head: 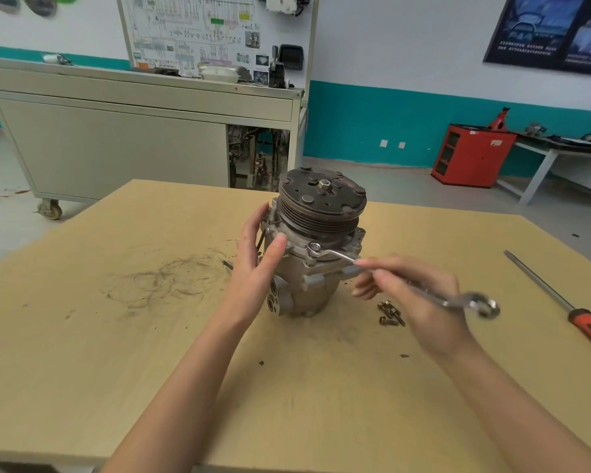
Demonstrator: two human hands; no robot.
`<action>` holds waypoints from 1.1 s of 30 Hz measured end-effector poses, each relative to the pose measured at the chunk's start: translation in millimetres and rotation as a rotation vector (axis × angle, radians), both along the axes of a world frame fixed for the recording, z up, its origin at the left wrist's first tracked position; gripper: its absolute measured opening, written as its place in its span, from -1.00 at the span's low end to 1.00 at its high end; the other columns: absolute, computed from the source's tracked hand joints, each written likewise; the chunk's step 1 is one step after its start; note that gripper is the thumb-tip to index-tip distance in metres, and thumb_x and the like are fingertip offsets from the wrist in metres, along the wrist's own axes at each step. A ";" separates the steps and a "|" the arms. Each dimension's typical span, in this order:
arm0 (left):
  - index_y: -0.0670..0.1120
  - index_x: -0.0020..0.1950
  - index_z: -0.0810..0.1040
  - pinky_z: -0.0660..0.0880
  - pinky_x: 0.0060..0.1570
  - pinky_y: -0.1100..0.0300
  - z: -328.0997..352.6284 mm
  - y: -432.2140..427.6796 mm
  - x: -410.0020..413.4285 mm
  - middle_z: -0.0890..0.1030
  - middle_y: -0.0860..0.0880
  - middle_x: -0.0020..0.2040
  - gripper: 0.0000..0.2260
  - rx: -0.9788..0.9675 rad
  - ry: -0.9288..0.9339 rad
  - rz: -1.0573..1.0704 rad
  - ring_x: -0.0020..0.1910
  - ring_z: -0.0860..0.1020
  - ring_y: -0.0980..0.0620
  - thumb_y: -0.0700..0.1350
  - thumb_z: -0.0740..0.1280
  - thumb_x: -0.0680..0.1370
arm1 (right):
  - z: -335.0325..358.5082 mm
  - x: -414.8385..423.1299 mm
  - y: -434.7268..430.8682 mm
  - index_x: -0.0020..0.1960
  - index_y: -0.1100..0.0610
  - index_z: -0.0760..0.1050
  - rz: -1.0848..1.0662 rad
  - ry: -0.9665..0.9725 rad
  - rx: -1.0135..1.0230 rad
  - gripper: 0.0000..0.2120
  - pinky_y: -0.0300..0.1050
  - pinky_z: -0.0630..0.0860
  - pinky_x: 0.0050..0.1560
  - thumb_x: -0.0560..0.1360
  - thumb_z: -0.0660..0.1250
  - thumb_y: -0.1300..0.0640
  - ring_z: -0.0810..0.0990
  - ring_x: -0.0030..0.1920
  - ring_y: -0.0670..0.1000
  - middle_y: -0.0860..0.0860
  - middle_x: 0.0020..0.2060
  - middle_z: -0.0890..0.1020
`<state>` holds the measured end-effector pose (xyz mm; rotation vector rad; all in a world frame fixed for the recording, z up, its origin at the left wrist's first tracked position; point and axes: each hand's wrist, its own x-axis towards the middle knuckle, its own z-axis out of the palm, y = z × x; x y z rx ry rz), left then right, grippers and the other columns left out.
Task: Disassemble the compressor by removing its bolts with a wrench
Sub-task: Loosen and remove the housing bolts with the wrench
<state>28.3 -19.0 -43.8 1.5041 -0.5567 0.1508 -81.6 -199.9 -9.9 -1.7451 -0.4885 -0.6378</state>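
Note:
A grey metal compressor (pixel 316 254) stands upright on the wooden table (pixel 151 336), its dark pulley with a centre nut facing up. A silver ring wrench (pixel 403 281) has one ring end seated over a bolt (pixel 314 248) on the compressor's front flange. My right hand (pixel 413 295) holds the wrench shaft, fingers curled round it; the free ring end sticks out to the right. My left hand (pixel 256 257) rests against the compressor's left side with straight fingers, thumb on the housing. A few removed bolts (pixel 391 314) lie on the table right of the compressor.
A red-handled screwdriver (pixel 560 302) lies at the table's right edge. A small dark tool tip (pixel 227 265) shows left of my left hand. Scuff marks stain the tabletop's left part. Behind stand a wheeled grey cabinet (pixel 116 145) and a red cabinet (pixel 471 153).

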 end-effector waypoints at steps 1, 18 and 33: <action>0.19 0.50 0.19 0.23 0.37 0.28 0.5 0.1 -0.5 0.26 0.21 0.49 -0.32 0.001 0.003 0.000 0.45 0.21 0.30 0.34 0.19 0.41 | 4.5 6.9 -10.6 -0.03 0.09 0.68 0.123 0.129 0.125 -0.70 -0.15 0.56 -0.22 0.46 0.22 0.33 0.65 -0.25 0.07 0.07 -0.26 0.67; 0.21 0.48 0.19 0.20 0.34 0.33 1.4 0.4 -1.3 0.25 0.21 0.50 -0.42 0.006 0.005 0.001 0.46 0.20 0.30 0.28 0.19 0.48 | 41.1 33.5 -25.3 -0.16 0.09 0.67 0.047 0.106 0.116 -0.80 -0.23 0.57 -0.37 0.53 0.30 0.10 0.66 -0.38 0.06 0.09 -0.35 0.67; 0.10 0.51 0.21 0.20 0.49 0.06 1.7 -0.2 -2.2 0.28 0.11 0.49 -0.30 0.017 -0.005 0.022 0.47 0.23 0.20 0.33 0.17 0.42 | 32.1 -4.1 54.1 -0.26 0.28 0.62 -0.650 -0.794 -1.013 -0.69 -0.19 0.33 -0.61 0.52 0.33 0.07 0.40 -0.55 0.03 0.04 -0.52 0.45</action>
